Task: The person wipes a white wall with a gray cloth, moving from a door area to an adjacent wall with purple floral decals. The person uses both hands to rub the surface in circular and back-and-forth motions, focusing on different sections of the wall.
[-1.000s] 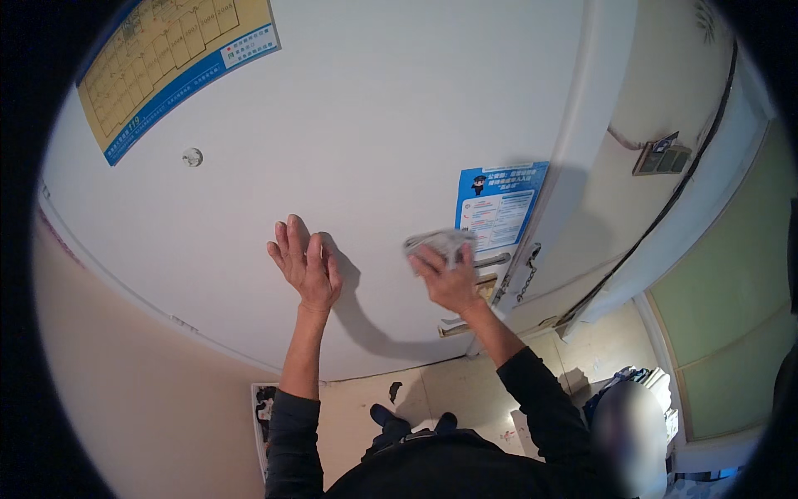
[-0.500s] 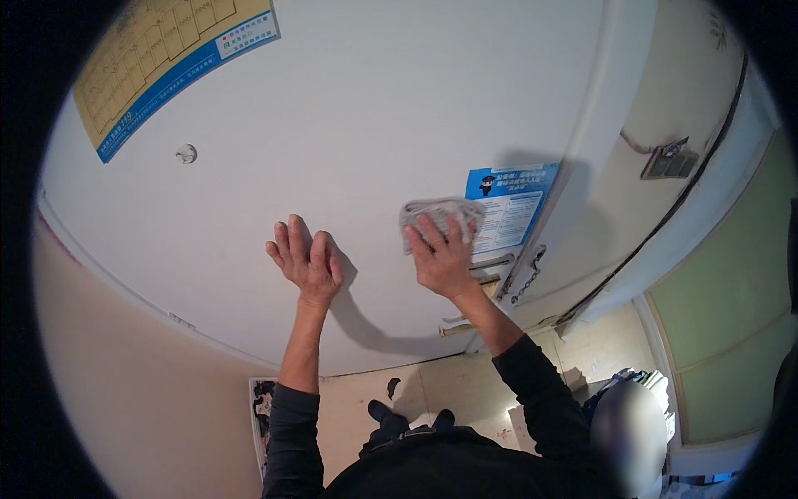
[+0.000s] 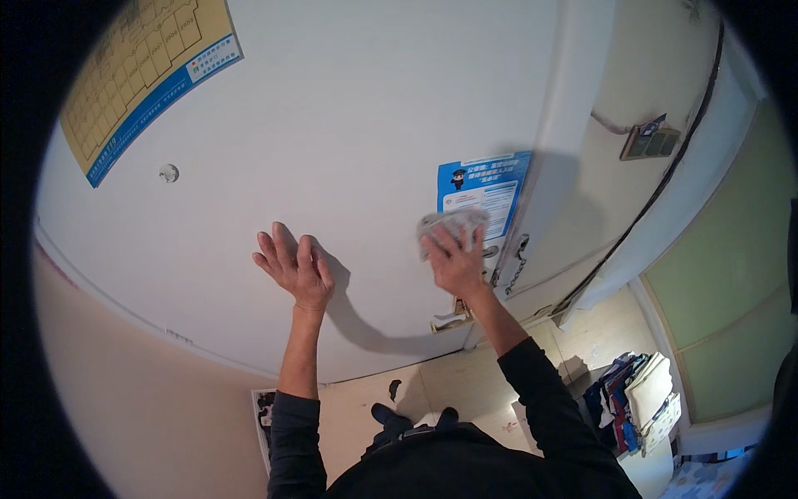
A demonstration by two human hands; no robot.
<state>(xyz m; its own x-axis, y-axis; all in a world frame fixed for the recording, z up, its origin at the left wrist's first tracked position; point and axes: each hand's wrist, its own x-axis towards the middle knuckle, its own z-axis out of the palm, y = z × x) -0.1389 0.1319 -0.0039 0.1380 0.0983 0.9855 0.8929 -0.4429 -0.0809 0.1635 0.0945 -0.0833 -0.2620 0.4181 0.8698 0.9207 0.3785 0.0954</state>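
A white door stands in front of me. Under my right hand a folded grey cloth is pressed against the door, its fingers spread over it. The cloth overlaps the lower left of a blue and white notice stuck on the door. My left hand is held up at the door to the left, fingers apart, with nothing in it; I cannot tell whether it touches the surface. Below my right hand is the door handle, partly hidden by the wrist.
A door chain hangs at the door's right edge. A tan and blue poster and a round peephole are at the upper left. Wall switches sit to the right. Folded clothes are piled at the lower right.
My right hand has moved the cloth slightly right relative to the door, further over the notice. The view has shifted, and the folded clothes now show. My left hand stays up with fingers apart.
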